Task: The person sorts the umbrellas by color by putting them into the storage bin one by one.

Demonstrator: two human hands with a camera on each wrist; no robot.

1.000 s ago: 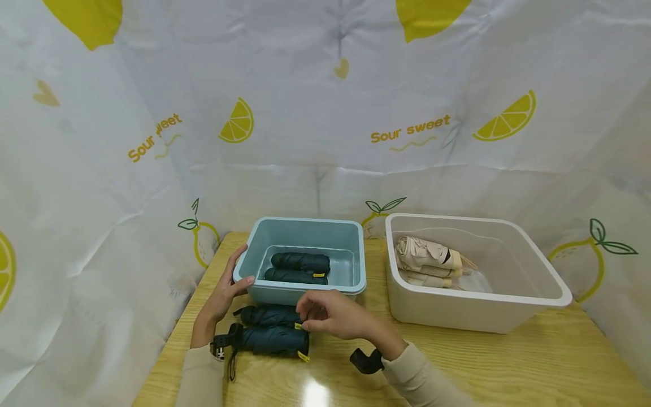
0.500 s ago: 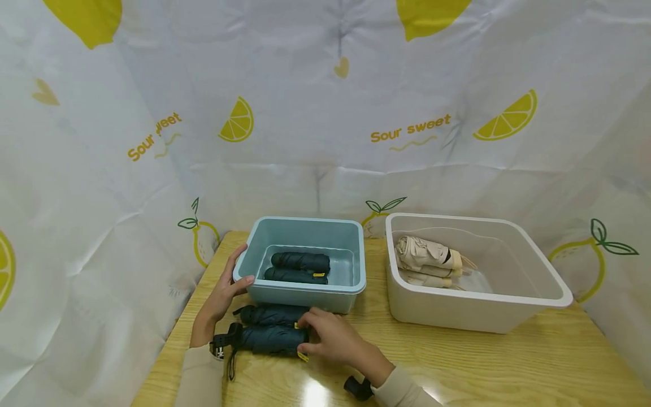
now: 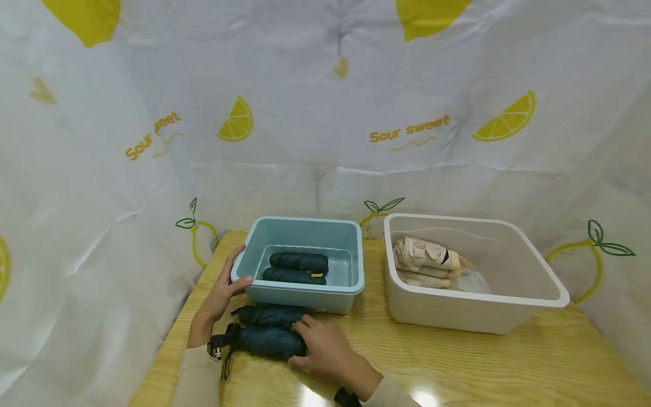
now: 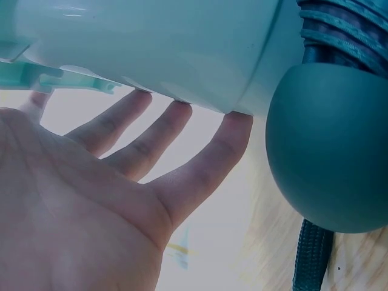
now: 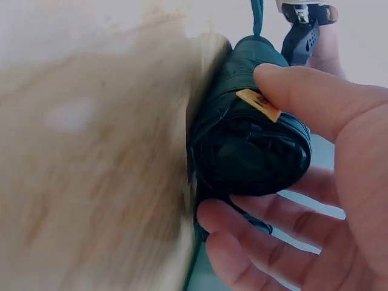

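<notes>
My left hand [image 3: 217, 295] rests on the left side and front corner of a light-blue bin [image 3: 305, 303]. Its fingers stretch out fairly straight against the bin's wall [image 4: 163, 48] in the left wrist view. My right hand [image 3: 329, 349] holds the end of the nearer dark folded umbrella [image 3: 269, 342]. In the right wrist view, its thumb lies by the yellow tag [image 5: 259, 104], with fingers on the opposite side. A second dark folded umbrella [image 3: 269, 315] lies between this one and the bin. Two more dark umbrellas [image 3: 299, 261] lie inside the bin.
To the right stands a larger white bin [image 3: 478, 316] with several beige folded umbrellas [image 3: 422, 254] at its left side. Both bins are on a wooden table [image 3: 508, 362]. A lemon-print curtain [image 3: 305, 113] hangs behind and at the sides.
My right hand has come down toward the table's front edge, from above the farther loose umbrella to the nearer one's right end, which it now holds. My left hand stays at the bin.
</notes>
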